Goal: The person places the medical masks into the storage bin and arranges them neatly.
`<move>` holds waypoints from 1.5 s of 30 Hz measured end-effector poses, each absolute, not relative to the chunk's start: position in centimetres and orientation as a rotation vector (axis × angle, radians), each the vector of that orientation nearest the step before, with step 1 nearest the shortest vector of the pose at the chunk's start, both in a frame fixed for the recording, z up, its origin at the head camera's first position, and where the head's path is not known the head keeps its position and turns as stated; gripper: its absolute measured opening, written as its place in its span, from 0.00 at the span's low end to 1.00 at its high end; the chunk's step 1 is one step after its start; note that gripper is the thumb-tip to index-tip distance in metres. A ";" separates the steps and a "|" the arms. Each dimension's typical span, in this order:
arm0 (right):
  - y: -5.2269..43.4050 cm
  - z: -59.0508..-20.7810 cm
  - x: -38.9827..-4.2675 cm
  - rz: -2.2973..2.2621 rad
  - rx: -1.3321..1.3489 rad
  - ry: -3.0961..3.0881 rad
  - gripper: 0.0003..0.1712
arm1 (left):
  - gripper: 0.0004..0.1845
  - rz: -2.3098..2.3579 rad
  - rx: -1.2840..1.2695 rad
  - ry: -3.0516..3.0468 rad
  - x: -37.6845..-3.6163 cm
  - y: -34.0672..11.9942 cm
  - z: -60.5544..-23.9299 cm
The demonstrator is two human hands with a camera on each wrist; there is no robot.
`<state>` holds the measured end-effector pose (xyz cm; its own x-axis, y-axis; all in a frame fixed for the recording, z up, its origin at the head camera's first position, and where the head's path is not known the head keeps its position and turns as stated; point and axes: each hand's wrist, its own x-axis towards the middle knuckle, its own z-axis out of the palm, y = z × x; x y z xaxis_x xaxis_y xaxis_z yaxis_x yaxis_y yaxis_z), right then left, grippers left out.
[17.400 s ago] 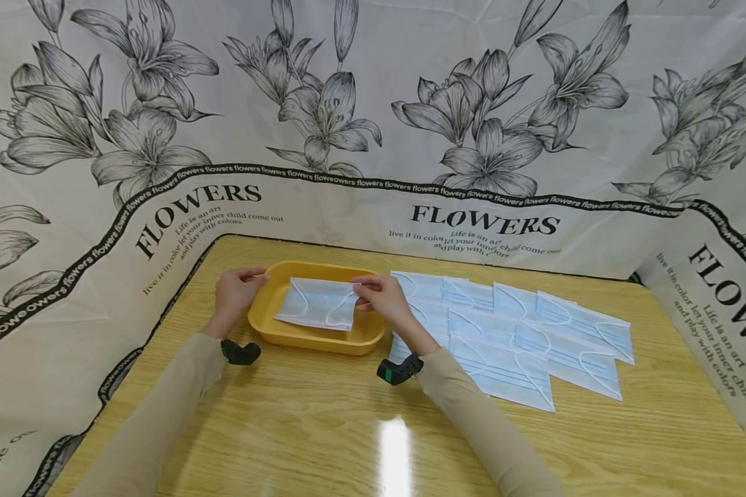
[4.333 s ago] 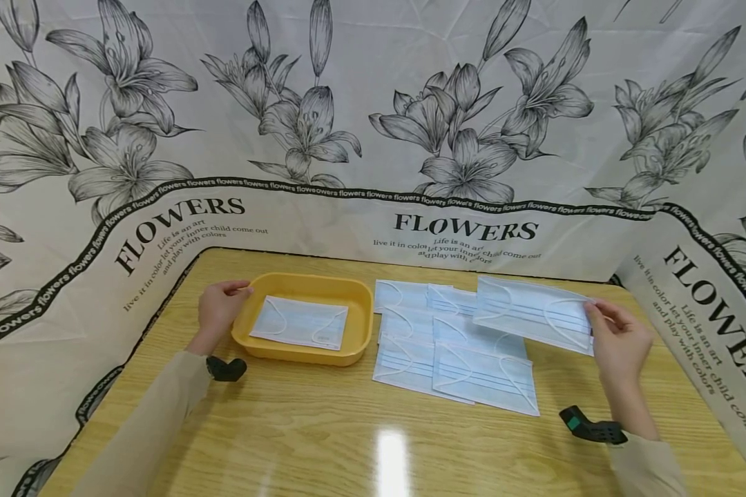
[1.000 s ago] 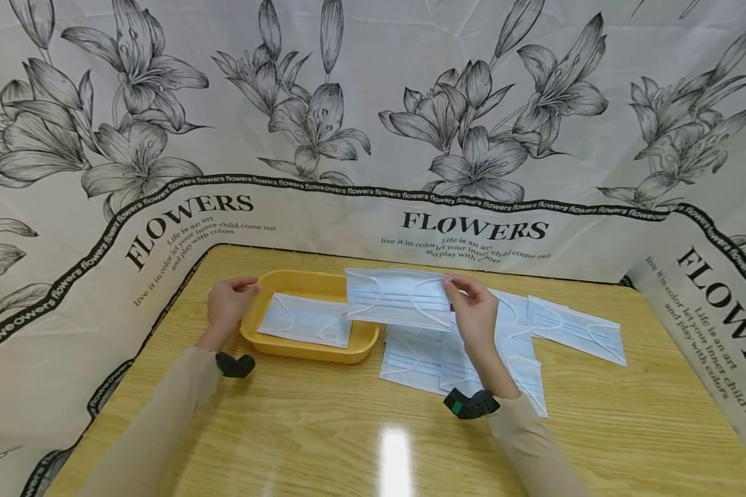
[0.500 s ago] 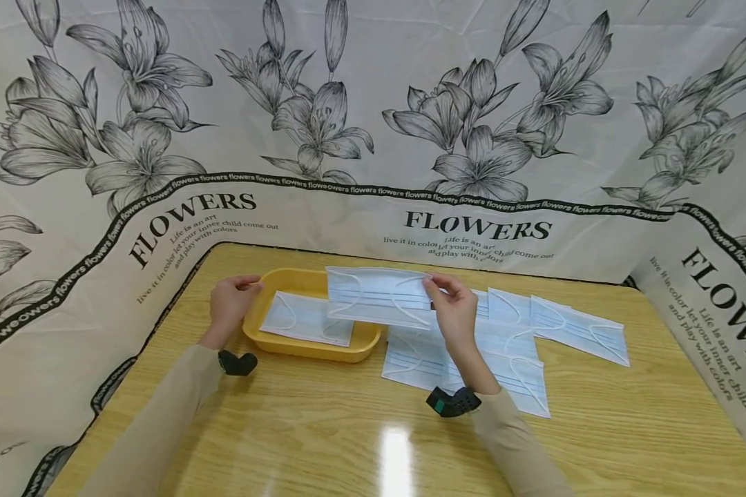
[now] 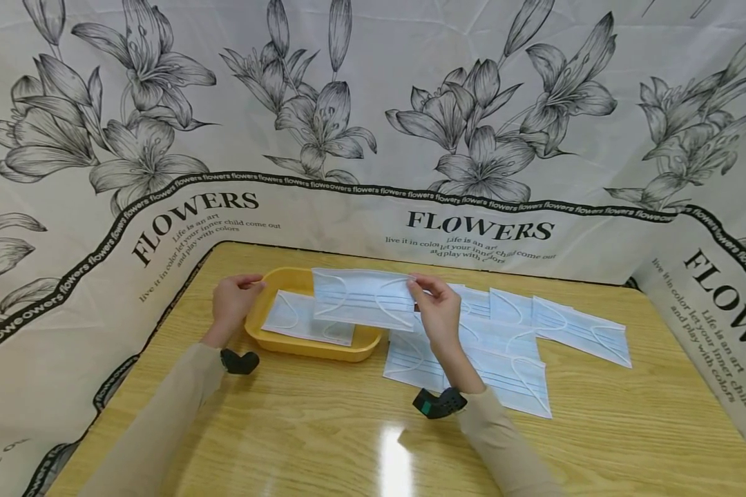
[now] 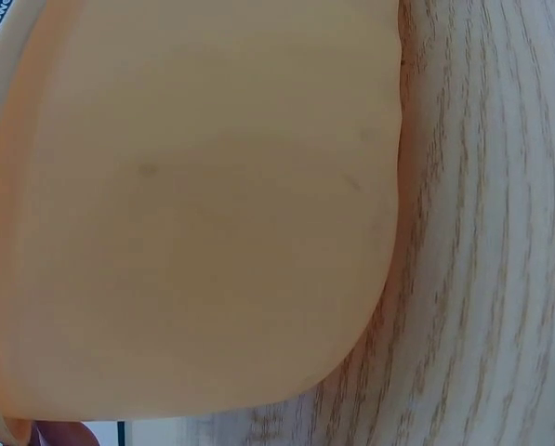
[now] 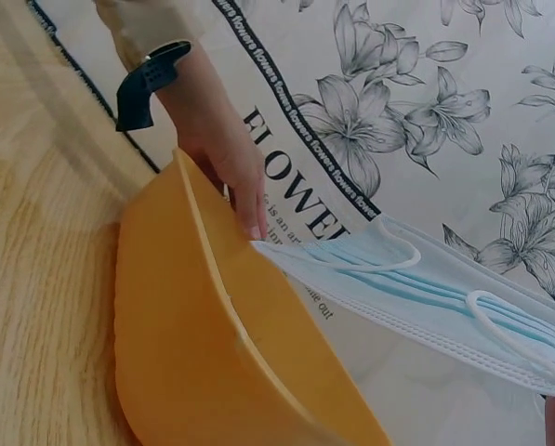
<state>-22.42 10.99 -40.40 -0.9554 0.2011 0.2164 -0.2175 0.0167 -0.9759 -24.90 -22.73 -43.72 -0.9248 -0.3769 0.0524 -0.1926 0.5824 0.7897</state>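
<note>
The right hand (image 5: 436,310) pinched a pale blue face mask (image 5: 362,298) by its right edge, the fingers (image 5: 420,284) closed narrowly on the upper right corner. The mask hung flat in the air over the right half of a yellow tray (image 5: 311,345), its left end reaching past the tray's middle and its ear loops facing up. In the right wrist view the mask (image 7: 426,293) stretched out level above the tray's rim (image 7: 203,251), its far corner just beside the left hand's fingertips (image 7: 256,226); whether they touched could not be told.

The left hand (image 5: 233,304) gripped the tray's left rim, the fingers curled over its far left corner. 1 other mask (image 5: 298,317) lay flat inside the tray, partly covered from view by the held one.

The tray sat on the left part of a wooden counter (image 5: 323,442). To the right of the tray, several more masks (image 5: 516,342) lay spread and overlapping on the counter. A cloth printed with flowers (image 5: 373,124) stood behind and at both sides. The left wrist view showed only the tray's outer wall (image 6: 193,214) and the counter's grain.
</note>
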 end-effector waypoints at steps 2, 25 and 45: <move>10.7 -40.5 -22.4 2.020 0.013 -2.006 0.12 | 0.16 -1.260 0.475 -2.597 -24.9 -22.7 -43.7; 7.8 -41.0 -22.4 2.155 -0.001 -1.977 0.12 | 0.16 -1.268 0.501 -2.597 -24.9 -22.6 -43.6; 5.8 -41.2 -22.3 2.251 0.009 -2.009 0.13 | 0.16 -1.258 0.533 -2.608 -25.1 -22.5 -43.7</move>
